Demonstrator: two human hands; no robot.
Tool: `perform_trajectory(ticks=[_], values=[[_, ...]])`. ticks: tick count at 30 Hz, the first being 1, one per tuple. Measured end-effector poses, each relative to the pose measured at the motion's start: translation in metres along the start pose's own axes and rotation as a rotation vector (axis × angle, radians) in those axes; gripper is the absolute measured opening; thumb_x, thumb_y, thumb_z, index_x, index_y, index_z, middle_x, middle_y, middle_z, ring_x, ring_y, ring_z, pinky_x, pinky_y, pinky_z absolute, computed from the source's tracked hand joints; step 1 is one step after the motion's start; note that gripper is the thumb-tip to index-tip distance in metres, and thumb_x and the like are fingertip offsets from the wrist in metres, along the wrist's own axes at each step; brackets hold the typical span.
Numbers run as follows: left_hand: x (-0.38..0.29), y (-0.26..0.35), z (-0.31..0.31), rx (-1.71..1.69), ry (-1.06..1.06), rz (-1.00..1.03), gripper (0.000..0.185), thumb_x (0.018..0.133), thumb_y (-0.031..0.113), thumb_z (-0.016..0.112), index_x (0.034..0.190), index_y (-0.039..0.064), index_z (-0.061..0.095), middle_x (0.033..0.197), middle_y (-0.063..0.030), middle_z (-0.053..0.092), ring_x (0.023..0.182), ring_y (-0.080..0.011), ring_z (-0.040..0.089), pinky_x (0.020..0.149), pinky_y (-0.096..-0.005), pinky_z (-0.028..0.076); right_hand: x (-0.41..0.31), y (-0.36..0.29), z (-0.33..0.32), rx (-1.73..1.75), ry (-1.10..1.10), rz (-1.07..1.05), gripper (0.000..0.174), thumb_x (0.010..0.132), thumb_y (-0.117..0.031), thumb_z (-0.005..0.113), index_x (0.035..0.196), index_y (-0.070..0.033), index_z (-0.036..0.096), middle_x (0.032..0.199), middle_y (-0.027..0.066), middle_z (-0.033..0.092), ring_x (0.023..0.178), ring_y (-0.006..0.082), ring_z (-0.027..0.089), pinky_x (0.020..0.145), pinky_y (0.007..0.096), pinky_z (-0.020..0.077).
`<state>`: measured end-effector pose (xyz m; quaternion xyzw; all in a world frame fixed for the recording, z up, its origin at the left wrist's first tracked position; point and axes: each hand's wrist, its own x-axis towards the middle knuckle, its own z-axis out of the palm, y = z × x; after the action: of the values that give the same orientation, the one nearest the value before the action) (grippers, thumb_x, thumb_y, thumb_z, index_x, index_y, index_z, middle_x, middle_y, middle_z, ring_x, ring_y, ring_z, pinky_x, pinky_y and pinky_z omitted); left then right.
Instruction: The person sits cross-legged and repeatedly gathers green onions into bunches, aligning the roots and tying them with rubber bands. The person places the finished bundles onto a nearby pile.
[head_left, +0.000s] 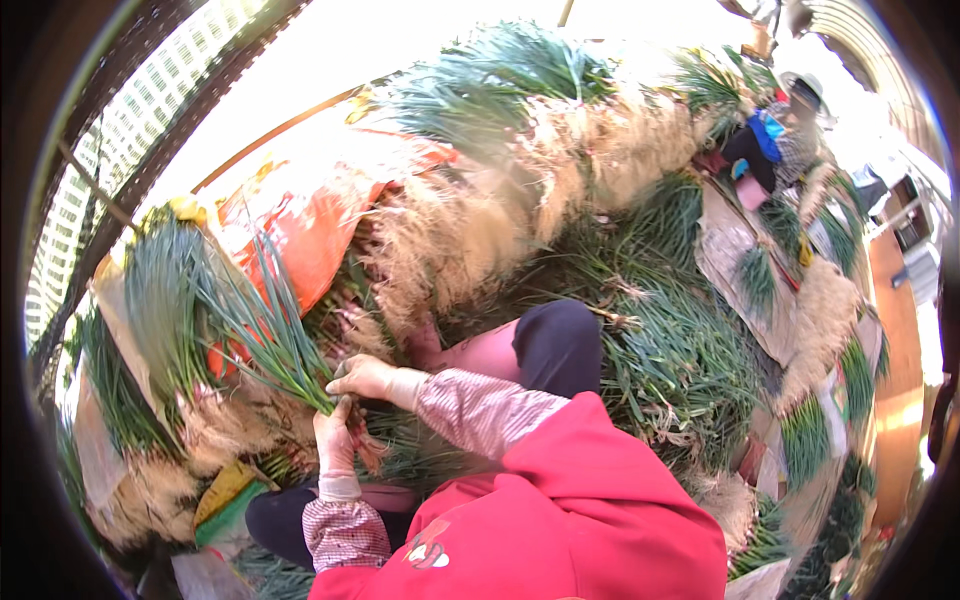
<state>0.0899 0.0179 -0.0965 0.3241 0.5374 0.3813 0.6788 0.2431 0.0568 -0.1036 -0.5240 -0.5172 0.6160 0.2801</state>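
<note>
My left hand (334, 439) grips the lower stems of a small bunch of green onions (289, 352), whose long green leaves fan up and to the left. Just above it, my right hand (365, 376) closes on the same bunch from the right side. Reddish stem ends and pale roots (369, 446) hang out below the hands. The bunch is held above my crossed legs, near a pile of rooty onions. Parts of the fingers are hidden by the stems.
Stacked onions with pale roots (450, 232) curve round the front, beside an orange plastic sheet (300, 240). Loose onions (675, 345) lie right of my knee (559, 345). A person (780, 142) in a pale hat sits at upper right. Bundles (169, 300) stand at left.
</note>
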Motion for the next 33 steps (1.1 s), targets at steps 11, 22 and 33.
perform_trajectory(ticks=[11,22,33], values=[[0.003,-0.024,0.01,-0.088,0.061,-0.053,0.015,0.087,0.007,0.065,0.099,-0.001,0.061,0.071,-0.0058,0.062,0.048,-0.0142,0.054,0.043,-0.0257,0.044,-0.003,0.033,0.015,0.328,0.187,-0.021,0.021,0.08,-0.021,0.074,0.087,-0.004,0.064,0.076,0.0049,0.064,0.065,0.0141,0.058,0.06,0.0305,0.0488],[-0.003,-0.044,0.014,-0.018,0.014,-0.016,0.014,0.086,0.009,0.065,0.094,-0.001,0.059,0.067,-0.0057,0.06,0.047,-0.0135,0.053,0.041,-0.0249,0.04,-0.016,0.058,0.026,0.547,0.285,0.013,0.023,0.081,-0.018,0.071,0.094,-0.004,0.058,0.078,0.0045,0.061,0.065,0.0127,0.054,0.059,0.0287,0.0452],[-0.002,-0.049,0.027,-0.179,-0.099,-0.057,0.013,0.088,0.011,0.062,0.09,-0.001,0.062,0.066,-0.0072,0.061,0.051,-0.0125,0.054,0.043,-0.0236,0.041,-0.057,0.051,0.013,0.805,0.313,-0.083,0.008,0.091,-0.007,0.058,0.095,-0.001,0.059,0.08,0.0047,0.064,0.071,0.0169,0.066,0.062,0.0272,0.0525]])
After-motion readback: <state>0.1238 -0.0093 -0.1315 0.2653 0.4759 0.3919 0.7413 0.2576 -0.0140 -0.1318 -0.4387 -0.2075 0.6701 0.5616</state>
